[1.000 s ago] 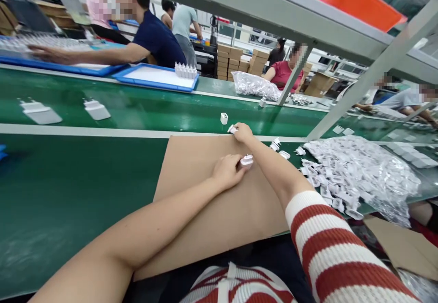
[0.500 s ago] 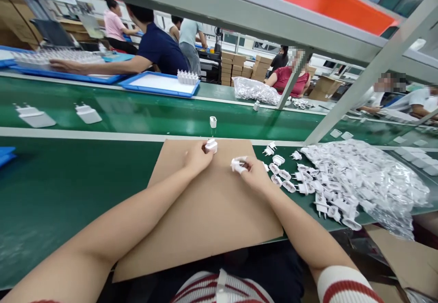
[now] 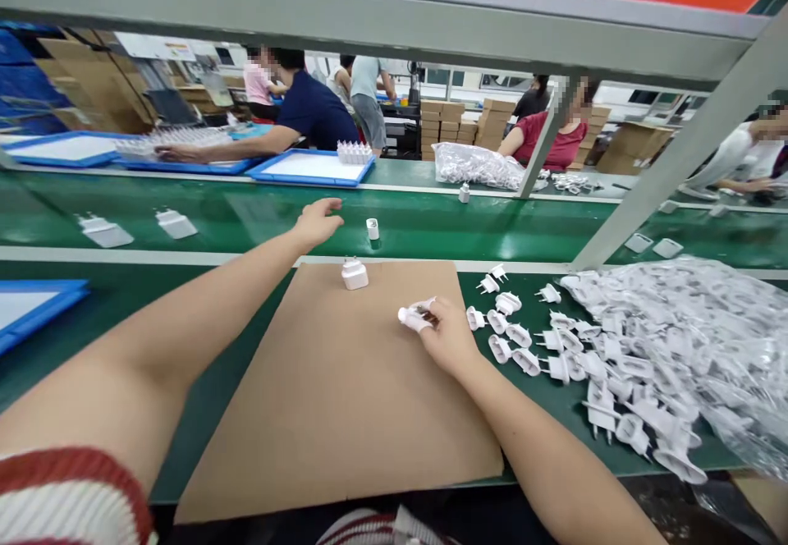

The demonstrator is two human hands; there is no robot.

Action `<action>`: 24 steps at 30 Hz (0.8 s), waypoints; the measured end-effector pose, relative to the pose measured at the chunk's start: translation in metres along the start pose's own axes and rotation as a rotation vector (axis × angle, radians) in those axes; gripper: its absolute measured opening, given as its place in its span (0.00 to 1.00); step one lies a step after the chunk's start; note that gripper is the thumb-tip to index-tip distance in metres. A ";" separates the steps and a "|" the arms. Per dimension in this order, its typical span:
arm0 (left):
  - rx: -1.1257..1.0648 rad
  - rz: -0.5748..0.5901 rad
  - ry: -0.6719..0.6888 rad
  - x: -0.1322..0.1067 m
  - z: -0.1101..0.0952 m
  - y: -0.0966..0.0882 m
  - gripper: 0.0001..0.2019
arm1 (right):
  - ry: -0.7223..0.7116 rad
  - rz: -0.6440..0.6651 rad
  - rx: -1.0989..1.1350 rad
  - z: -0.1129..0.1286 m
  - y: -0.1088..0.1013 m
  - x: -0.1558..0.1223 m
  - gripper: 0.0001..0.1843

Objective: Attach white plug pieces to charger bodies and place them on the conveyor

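My left hand (image 3: 317, 222) reaches out over the green conveyor belt (image 3: 246, 217), fingers spread and holding nothing, a little left of a small white charger body (image 3: 373, 228) on the belt. A white plug unit (image 3: 355, 273) stands on the brown cardboard sheet (image 3: 345, 389), free of both hands. Lower right on the cardboard, my right hand (image 3: 446, 334) pinches a white plug piece (image 3: 414, 316) in its fingertips. Loose white plug pieces (image 3: 510, 336) lie just to its right.
A large heap of white plug pieces in clear plastic (image 3: 677, 340) fills the right side. Two white adapters (image 3: 176, 222) ride the belt at left. Blue trays (image 3: 311, 167) and other people are across the belt. A grey frame post (image 3: 671, 147) slants down at right.
My left hand has let go of the white plug unit on the cardboard and stretched forward over the belt. My right hand stays on the cardboard with its plug piece. The view tilted up.
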State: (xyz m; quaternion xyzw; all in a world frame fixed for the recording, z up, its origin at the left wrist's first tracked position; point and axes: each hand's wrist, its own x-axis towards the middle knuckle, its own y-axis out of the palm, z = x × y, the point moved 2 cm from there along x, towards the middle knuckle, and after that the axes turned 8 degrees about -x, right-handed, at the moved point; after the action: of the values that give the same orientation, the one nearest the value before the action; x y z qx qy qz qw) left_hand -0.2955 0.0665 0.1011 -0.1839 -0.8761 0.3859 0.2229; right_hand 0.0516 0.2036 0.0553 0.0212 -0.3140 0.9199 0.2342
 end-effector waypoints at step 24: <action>-0.244 0.414 0.541 -0.170 -0.105 0.019 0.29 | 0.138 -0.145 0.686 0.011 -0.039 0.013 0.17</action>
State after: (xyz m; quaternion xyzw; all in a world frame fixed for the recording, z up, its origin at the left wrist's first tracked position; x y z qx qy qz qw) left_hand -0.0950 0.0567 0.1079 -0.4783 -0.7690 0.2530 0.3403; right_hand 0.0561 0.2297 0.0889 0.0585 0.0319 0.9520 0.2987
